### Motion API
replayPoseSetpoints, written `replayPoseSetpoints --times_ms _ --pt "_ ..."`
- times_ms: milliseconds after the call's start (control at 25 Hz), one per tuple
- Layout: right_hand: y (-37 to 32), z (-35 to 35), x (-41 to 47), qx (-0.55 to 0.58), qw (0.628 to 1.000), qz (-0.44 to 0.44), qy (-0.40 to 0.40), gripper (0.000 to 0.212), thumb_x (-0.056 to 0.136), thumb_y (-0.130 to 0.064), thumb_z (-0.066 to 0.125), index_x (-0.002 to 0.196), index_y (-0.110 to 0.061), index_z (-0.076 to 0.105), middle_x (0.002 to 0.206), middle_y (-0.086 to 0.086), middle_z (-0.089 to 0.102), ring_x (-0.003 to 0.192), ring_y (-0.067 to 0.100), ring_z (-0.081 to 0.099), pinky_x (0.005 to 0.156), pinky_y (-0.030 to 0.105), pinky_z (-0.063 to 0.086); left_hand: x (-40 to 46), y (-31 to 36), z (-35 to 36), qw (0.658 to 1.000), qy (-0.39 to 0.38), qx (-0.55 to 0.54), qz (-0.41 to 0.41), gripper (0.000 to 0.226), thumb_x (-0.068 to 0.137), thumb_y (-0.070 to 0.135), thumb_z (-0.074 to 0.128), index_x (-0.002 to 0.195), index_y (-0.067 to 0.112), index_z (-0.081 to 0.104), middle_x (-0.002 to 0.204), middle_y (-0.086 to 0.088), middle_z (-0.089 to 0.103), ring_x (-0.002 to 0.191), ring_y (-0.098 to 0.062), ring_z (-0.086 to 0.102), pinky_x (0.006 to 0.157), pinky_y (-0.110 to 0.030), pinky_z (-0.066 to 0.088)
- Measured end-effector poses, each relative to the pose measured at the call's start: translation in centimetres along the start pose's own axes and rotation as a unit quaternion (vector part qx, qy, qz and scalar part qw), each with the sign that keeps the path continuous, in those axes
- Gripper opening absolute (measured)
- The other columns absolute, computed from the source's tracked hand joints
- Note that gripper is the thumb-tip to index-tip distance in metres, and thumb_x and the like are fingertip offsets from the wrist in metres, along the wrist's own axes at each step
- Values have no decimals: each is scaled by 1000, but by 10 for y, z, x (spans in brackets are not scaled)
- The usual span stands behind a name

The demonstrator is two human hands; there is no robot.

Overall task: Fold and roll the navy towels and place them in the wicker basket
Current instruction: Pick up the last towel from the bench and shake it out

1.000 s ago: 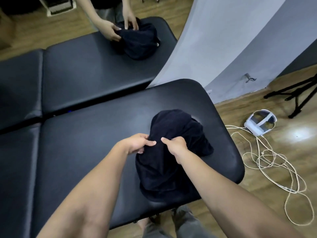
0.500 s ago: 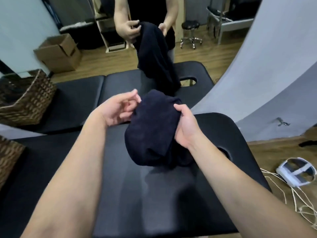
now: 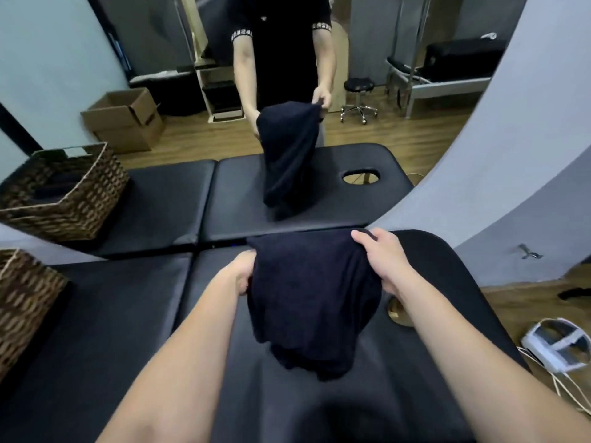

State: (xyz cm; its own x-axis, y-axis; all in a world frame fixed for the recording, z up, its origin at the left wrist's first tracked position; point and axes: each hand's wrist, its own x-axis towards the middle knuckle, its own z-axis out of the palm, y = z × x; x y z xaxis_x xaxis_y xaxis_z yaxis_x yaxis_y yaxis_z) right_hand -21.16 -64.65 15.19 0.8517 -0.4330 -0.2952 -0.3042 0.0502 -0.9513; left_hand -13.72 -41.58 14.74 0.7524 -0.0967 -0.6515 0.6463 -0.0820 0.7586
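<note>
A navy towel (image 3: 311, 298) hangs bunched above the black padded table (image 3: 128, 314). My left hand (image 3: 244, 273) grips its upper left edge and my right hand (image 3: 382, 260) grips its upper right corner; the lower folds droop toward the table top. The wicker basket (image 3: 19, 302) shows at the left edge, only partly in view. A mirror stands along the table's far edge and repeats the scene: a reflected person holding a towel (image 3: 287, 158) and a reflected basket (image 3: 64, 193) with dark rolled towels inside.
The table's face hole (image 3: 398, 310) lies just right of the towel. On the wooden floor to the right lie a white headset (image 3: 556, 343) and a pale cord. A grey backdrop sheet (image 3: 495, 174) curves down at the right.
The towel has been lifted off the table, and my hands have moved apart along its top edge so it hangs wider. My view has tilted up toward the mirror.
</note>
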Motion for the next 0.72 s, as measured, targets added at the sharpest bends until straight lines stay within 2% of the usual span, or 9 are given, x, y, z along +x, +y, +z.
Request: replayPoseSetpoints --times_ms 120,200,280,320,400,480,520,600,720 --pt "25 -10 2 99 988 25 114 30 93 -32 66 84 -5 59 79 5 60 78 19 56 71 35 47 16 37 -49 996 -28 -45 68 23 103 33 53 96 15 66 93 -12 75 68 -23 72 58 -36 60" --pt "27 -8 -1 143 975 11 169 33 92 -34 64 85 -2 58 83 6 60 79 19 55 73 36 47 5 69 -64 983 -79 -93 139 31 100 40 56 110 13 68 110 -17 74 89 -30 74 68 -44 63" --pt "21 -1 -5 180 962 -20 204 30 91 -32 62 78 -6 55 79 3 51 76 18 47 71 34 40 -4 99 -84 963 -116 -132 206 41 98 40 59 125 11 63 116 -17 72 103 -31 72 77 -43 61" --pt "18 1 -6 196 955 -30 219 29 92 -30 61 72 -10 53 75 0 49 75 16 44 70 33 38 -5 112 -95 957 -95 -126 245 37 99 38 58 125 12 64 113 -13 74 102 -27 73 78 -38 60" --pt "17 2 -6 204 947 -28 248 27 93 -27 59 70 -14 55 73 -4 50 74 13 45 69 31 39 -1 127 -120 951 18 -93 294 27 102 31 55 120 14 66 111 -5 75 101 -21 72 80 -33 58" --pt "23 3 -3 198 947 4 253 21 89 -27 60 81 -8 58 82 0 52 79 16 47 72 33 39 12 127 -148 949 150 -81 265 27 102 30 54 120 13 63 123 -7 70 108 -25 68 89 -37 56" --pt "28 5 -1 197 948 27 248 17 86 -27 61 83 -10 58 85 1 51 81 18 45 73 34 38 18 126 -161 948 188 -86 243 24 102 30 53 117 12 61 127 -9 67 111 -27 66 94 -40 55" --pt "40 13 0 197 950 64 233 10 81 -25 64 80 -17 58 88 1 51 81 19 47 72 36 40 20 123 -175 945 221 -60 232 21 102 30 50 113 14 59 126 -10 65 112 -28 64 101 -43 51" --pt "51 31 -2 176 959 74 211 10 80 -26 64 76 -18 60 86 5 57 82 20 53 73 36 46 15 111 -179 933 255 74 244 21 101 31 52 104 13 63 110 -9 65 109 -30 62 92 -33 47"
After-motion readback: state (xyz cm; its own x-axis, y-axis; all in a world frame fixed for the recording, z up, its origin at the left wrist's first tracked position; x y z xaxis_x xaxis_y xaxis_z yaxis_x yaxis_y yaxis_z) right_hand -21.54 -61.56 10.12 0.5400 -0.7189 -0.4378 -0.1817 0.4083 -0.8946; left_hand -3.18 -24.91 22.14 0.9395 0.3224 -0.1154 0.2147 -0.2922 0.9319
